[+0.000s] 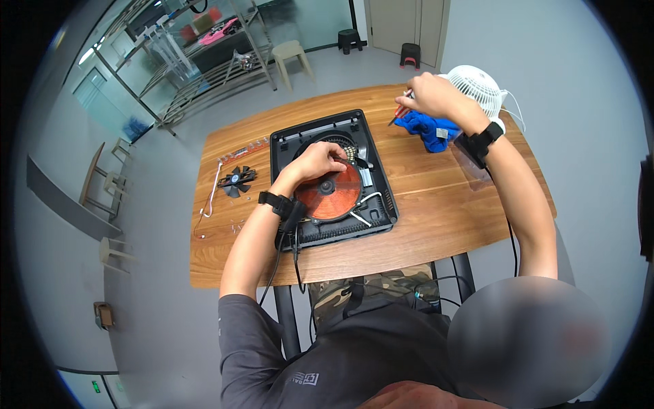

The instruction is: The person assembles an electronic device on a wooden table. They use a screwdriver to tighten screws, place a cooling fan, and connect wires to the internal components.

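Copper-orange and wound flat, the round induction coil disc sits in the middle of an opened black plastic cooker housing that lies on the brown wooden table. The left hand rests on the upper edge of that coil, fingers curled down and pressed together against it, with a black strap and a cable at the wrist. Beyond the fingertips, a pale perforated round part shows inside the housing, and white wires cross the lower right of the coil. The right hand is raised over the far right part of the table, well apart from the housing, pinching a slim red-handled screwdriver whose tip slants down to the left. Just beneath that hand lies a crumpled blue cloth, and behind it stands a small white round fan with a slatted grille. A clear plastic bag lies beside the right forearm, which also wears a black wrist strap. To the left of the housing, a small black bladed cooling fan lies flat on the wood, its thin red and white leads trailing toward the near left edge, with a few tiny parts scattered near it, too small to identify.
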`<act>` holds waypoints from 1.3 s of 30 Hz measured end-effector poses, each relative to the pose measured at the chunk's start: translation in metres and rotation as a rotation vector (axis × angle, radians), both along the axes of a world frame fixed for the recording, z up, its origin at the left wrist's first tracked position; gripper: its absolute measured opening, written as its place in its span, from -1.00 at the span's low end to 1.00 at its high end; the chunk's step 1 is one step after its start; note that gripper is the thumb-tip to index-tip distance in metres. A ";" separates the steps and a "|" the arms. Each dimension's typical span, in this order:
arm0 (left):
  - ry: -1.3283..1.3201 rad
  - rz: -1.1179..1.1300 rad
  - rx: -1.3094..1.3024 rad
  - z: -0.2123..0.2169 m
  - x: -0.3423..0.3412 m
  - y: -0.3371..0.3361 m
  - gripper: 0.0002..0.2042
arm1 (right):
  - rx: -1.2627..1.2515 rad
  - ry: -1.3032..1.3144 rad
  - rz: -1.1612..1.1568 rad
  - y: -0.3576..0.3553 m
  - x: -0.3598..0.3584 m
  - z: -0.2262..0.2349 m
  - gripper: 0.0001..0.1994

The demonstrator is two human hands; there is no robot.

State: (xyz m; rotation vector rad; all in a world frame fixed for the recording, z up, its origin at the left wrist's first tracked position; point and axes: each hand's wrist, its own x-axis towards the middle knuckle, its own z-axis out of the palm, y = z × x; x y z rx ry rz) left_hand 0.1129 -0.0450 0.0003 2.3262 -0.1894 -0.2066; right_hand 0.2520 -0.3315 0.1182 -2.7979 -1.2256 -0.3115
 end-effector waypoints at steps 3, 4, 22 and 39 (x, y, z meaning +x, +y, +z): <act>0.037 0.018 0.022 0.000 0.001 0.000 -0.73 | 0.110 -0.062 -0.007 0.001 0.003 -0.029 -0.50; 0.027 0.014 0.024 0.001 0.001 0.001 -0.72 | 0.102 -0.023 -0.026 0.001 0.002 -0.033 -0.50; -0.143 0.182 0.068 0.015 -0.030 0.054 -0.78 | 0.175 -0.045 -0.077 -0.008 -0.010 -0.078 -0.53; -0.076 0.504 0.443 0.020 -0.099 0.157 -0.73 | -0.312 0.376 -0.182 0.007 -0.047 -0.119 -0.57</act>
